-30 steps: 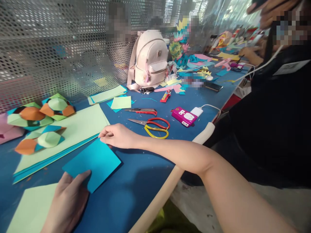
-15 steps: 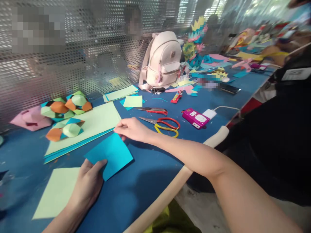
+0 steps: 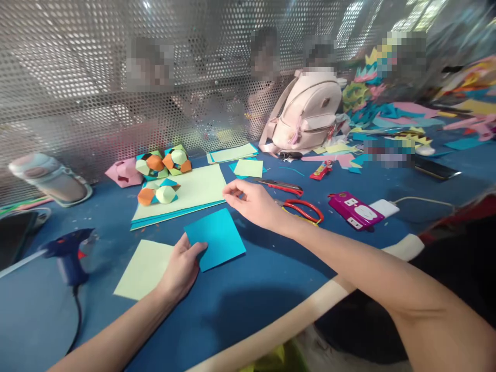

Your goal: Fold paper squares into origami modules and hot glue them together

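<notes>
A person's left hand [image 3: 183, 266] gripped a blue paper square [image 3: 221, 242] by its near-left edge, thumb flat on top, above a blue table [image 3: 174, 330]. The square extended beyond the fingers, away from the palm and toward the right. The right hand [image 3: 253, 202] hung just past the square's far corner, apart from it in the view, its fingers curled and thumb drawn toward them; whether anything was pinched there could not be made out. Just left of those fingertips lay a stack of green and blue sheets [image 3: 201, 183], folded paper pieces [image 3: 166, 194] on it. A pale green sheet [image 3: 143, 271] lay beside the left hand, while scissors [image 3: 308, 203] and a cutter knife [image 3: 287, 187] rested behind the right.
</notes>
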The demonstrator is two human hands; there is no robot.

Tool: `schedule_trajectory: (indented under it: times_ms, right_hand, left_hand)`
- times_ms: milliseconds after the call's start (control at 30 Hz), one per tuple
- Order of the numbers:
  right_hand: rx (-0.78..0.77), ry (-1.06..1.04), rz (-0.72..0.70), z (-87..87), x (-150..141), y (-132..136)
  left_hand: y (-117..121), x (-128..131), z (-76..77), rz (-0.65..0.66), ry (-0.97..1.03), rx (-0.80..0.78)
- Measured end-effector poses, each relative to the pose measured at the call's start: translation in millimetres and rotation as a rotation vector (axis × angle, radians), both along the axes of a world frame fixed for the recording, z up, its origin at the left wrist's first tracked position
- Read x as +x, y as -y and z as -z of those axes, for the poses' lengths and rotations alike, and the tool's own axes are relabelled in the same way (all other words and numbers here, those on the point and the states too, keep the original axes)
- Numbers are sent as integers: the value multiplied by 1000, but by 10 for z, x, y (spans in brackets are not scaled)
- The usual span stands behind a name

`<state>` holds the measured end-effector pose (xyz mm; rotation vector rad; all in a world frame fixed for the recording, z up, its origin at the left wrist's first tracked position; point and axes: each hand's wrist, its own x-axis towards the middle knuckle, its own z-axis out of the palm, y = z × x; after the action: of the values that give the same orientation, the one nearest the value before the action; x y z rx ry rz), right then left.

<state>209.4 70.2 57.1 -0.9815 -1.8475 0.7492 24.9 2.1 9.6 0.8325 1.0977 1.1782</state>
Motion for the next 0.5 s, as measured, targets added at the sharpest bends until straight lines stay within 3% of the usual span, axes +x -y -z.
schedule_trajectory:
  times_ms: [100,300,500]
  right_hand:
    - [-64,103,28,85,23,40]
    - [-418,49,-92,317,43,125]
    - [-421,-11,-101,427,93,96]
  left_hand:
    - [0,1,7,11,45,2]
    - [-7,-1,9,-25,162,-66]
    - [-44,-26,62,-17,204,-56]
